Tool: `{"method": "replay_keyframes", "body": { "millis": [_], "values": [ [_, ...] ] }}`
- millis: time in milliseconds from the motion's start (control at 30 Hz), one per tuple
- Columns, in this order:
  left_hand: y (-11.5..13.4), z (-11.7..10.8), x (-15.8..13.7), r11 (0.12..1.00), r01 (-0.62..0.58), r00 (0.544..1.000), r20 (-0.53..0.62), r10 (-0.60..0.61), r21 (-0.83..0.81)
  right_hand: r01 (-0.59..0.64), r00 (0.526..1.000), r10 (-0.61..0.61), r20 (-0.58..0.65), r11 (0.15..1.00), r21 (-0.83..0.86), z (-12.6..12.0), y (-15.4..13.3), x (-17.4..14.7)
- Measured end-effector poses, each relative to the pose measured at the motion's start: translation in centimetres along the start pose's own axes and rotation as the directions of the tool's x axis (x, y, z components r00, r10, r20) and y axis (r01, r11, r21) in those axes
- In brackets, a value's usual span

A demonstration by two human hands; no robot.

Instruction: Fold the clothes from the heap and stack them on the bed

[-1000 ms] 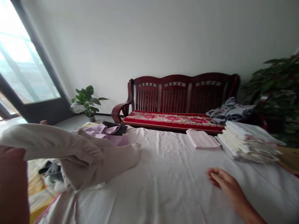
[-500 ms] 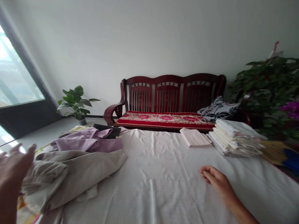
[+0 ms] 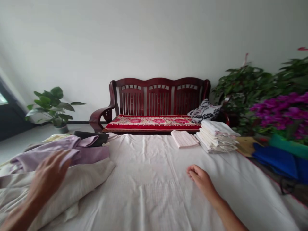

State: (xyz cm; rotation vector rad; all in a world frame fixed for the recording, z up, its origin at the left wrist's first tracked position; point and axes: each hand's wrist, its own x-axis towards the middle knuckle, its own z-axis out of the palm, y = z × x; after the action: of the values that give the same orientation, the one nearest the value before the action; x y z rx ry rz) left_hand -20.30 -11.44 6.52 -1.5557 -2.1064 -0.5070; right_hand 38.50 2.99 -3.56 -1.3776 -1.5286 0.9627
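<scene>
My left hand (image 3: 49, 178) is over the heap of clothes at the left, its fingers stretched forward and slightly blurred. Under and beside it lie a crumpled grey-beige cloth (image 3: 89, 175) and a lilac garment (image 3: 93, 155). Whether the fingertips touch the fabric, I cannot tell. My right hand (image 3: 202, 180) is above the white sheet (image 3: 156, 166) with its fingers curled closed, and nothing shows in them. Beyond that hand lie a folded pale pink striped cloth (image 3: 184, 139) and, just right of it, a stack of folded whitish cloths (image 3: 216, 138).
A dark red wooden bench (image 3: 158, 99) with a red floral cover stands behind the sheet, a patterned pillow (image 3: 205, 110) at its right end. Blue fabric (image 3: 276, 162) and purple flowers (image 3: 284, 110) are at the right. A potted plant (image 3: 56, 109) stands at the left.
The view has turned to the right. My left hand has moved in from the left edge to over the clothes heap. My right hand stays curled above the sheet.
</scene>
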Motion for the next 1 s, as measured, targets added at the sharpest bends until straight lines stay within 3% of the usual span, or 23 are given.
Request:
{"method": "replay_keyframes", "body": {
  "millis": [33, 100, 167, 200, 300, 400, 467, 533, 633, 700, 767, 867, 1000],
  "values": [
    [2.5, 0.7, -0.4, 0.986, -0.132, 0.988, 0.064, 0.138, -0.101, 0.007, 1.000, -0.007, -0.004, 1.000, -0.011, 0.0, 0.1, 0.0],
    [6.7, 2.5, -1.6, 0.918, -0.309, 0.894, 0.252, 0.370, -0.249, 0.022, 1.000, -0.022, -0.001, 0.999, -0.031, 0.0, 0.2, 0.1],
    [8.8, 4.5, -2.7, 0.878, -0.393, 0.804, 0.361, 0.473, -0.274, 0.015, 1.000, -0.013, 0.026, 0.999, -0.050, -0.2, 0.3, 0.3],
    [9.0, 5.4, -3.1, 0.883, -0.405, 0.794, 0.388, 0.468, -0.236, 0.004, 0.999, -0.001, 0.044, 0.998, -0.070, -0.4, 0.2, 0.4],
    [7.4, 7.5, -3.3, 0.943, -0.331, 0.878, 0.376, 0.298, 0.026, 0.033, 0.998, -0.021, 0.058, 0.975, -0.219, -0.7, -0.3, 1.7],
    [5.8, 8.6, -2.6, 0.946, -0.203, 0.939, 0.323, 0.115, 0.253, 0.120, 0.992, -0.119, 0.036, 0.841, -0.527, -0.4, -1.7, 4.2],
    [6.2, 9.0, -2.3, 0.946, -0.138, 0.951, 0.305, 0.044, 0.295, 0.140, 0.987, -0.159, 0.034, 0.723, -0.676, 0.2, -3.0, 6.3],
    [7.5, 9.4, -2.4, 0.963, -0.071, 0.967, 0.256, 0.003, 0.258, 0.147, 0.983, -0.183, 0.033, 0.659, -0.738, 1.3, -4.3, 8.2],
    [9.7, 10.3, -3.4, 0.993, -0.117, 0.979, 0.170, 0.110, 0.033, 0.138, 0.981, -0.192, 0.026, 0.596, -0.791, 3.0, -5.6, 10.6],
    [10.6, 11.1, -4.0, 0.959, -0.246, 0.945, 0.184, 0.270, -0.144, 0.111, 0.984, -0.178, 0.011, 0.564, -0.819, 3.9, -6.0, 11.8],
    [10.8, 11.9, -4.3, 0.930, -0.294, 0.908, 0.238, 0.344, -0.221, 0.080, 0.987, -0.159, -0.011, 0.551, -0.831, 4.5, -6.1, 12.7],
    [10.7, 12.7, -4.2, 0.956, -0.241, 0.914, 0.292, 0.282, -0.170, 0.050, 0.989, -0.140, -0.038, 0.576, -0.816, 4.6, -6.1, 13.5],
    [10.9, 12.7, -3.9, 0.971, -0.215, 0.910, 0.339, 0.239, -0.106, 0.030, 0.988, -0.133, -0.084, 0.684, -0.729, 3.6, -6.8, 14.1]
  ]
}}
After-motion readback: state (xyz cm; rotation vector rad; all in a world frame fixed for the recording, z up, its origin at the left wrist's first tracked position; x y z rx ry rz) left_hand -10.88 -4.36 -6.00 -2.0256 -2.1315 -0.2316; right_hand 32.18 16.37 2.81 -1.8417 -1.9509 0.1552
